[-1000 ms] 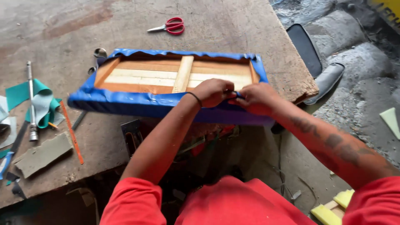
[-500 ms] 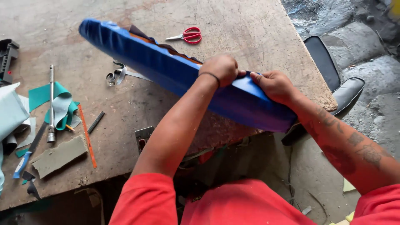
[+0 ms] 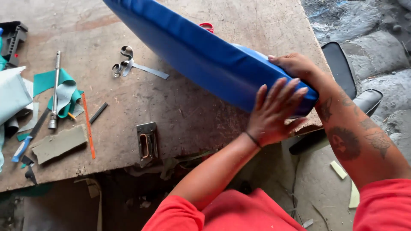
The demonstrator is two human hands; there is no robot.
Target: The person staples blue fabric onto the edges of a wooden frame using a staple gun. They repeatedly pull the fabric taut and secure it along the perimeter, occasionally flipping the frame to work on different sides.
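Observation:
A blue upholstered seat cushion (image 3: 201, 55) is tilted up over the worn wooden workbench (image 3: 180, 115), fabric side toward me, its near right corner at the bench edge. My left hand (image 3: 274, 112) lies flat against that corner with fingers spread. My right hand (image 3: 295, 65) grips the cushion's right end from behind, the tattooed forearm coming in from the right. The wooden underside of the cushion is hidden.
On the bench lie a metal staple gun (image 3: 147, 143), red-handled scissors (image 3: 207, 26) partly behind the cushion, a curled grey strap (image 3: 128, 64), a long metal rod tool (image 3: 55, 90), teal fabric scraps (image 3: 64, 85) and an orange pencil (image 3: 88, 126). A black chair part (image 3: 342, 68) sits right of the bench.
The cushion has been turned from frame-side up to fabric-side toward me and raised. My left hand has gone from gripping its edge to lying flat on the corner.

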